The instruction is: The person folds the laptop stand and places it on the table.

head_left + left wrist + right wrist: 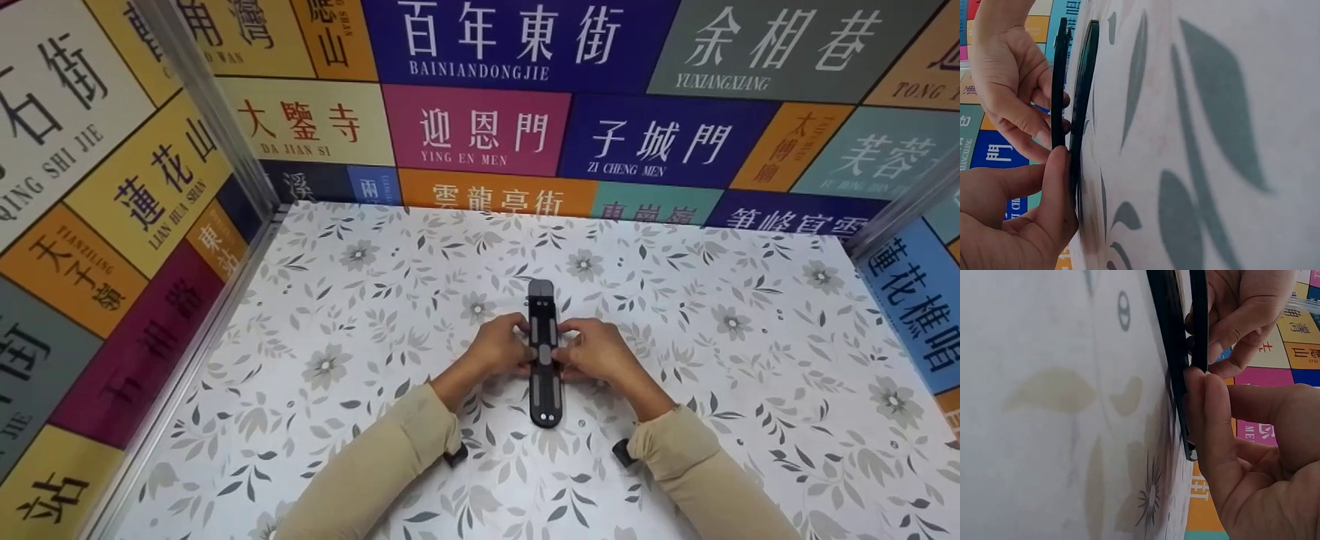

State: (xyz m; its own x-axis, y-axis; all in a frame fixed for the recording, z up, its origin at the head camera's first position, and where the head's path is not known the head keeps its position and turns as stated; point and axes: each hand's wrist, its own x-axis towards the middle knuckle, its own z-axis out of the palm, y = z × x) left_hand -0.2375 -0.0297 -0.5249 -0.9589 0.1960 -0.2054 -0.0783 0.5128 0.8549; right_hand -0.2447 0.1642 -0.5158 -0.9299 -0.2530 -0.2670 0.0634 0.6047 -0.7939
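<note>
A black folding stand [545,390], long and narrow with grey pad strips and a grey end piece, lies lengthwise on the patterned table. Seen side-on in the left wrist view, its two layers stand slightly apart, the upper bar [1059,73] over the lower bar [1085,73]. My left hand [499,345] pinches the upper bar from the left side near its middle. Opposite it, my right hand [596,351] grips the same bar between thumb and fingers. Some fingertips of both hands reach into the gap between the layers.
White table surface [405,315] with grey leaf and flower print lies under the stand. Panels with colourful street-name signs [480,127] rise behind it and at both sides. A metal edge post [225,97] stands at the back left corner.
</note>
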